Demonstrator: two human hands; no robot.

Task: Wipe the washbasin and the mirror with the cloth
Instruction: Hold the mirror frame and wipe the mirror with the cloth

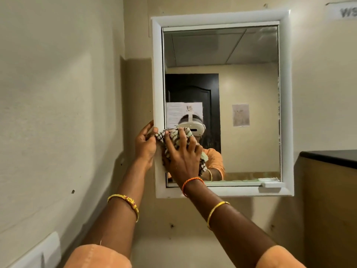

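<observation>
A mirror [241,84] in a white frame [157,74] hangs on the beige wall. A checked cloth [178,135] lies against the mirror's lower left part. My right hand [182,156] presses the cloth to the glass with its fingers spread over it. My left hand [145,145] grips the left edge of the frame, with the thumb at the front next to the cloth. The washbasin is out of view.
A small white ledge [270,184] juts from the frame's bottom right. A cabinet with a dark top [328,154] stands at the right. A white fixture [38,252] sits on the left wall, low down. The mirror reflects a dark door and posted papers.
</observation>
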